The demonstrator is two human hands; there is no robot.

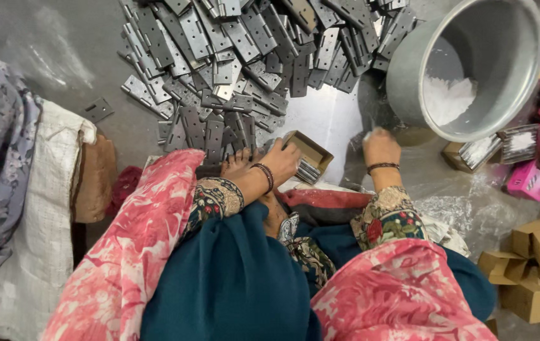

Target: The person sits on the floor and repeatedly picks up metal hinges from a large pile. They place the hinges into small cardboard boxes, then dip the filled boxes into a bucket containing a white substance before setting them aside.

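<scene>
Heap of grey hinges [244,57], spread on floor ahead; metal pot [472,63] at right; small open box [308,155], part-filled, clamped in left hand [279,161]; right hand [380,146] fingers curled on floor, grip unclear; likely packing stage, more hinges needed

My left hand [279,161] curls closed, wrist bent inward; my right hand [380,146] reaches forward, palm down, fingers tucked under.

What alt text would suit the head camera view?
A seated person's left hand holds a small open cardboard box beside a heap of flat grey metal hinges, while the right hand reaches toward a round metal pot.
</scene>
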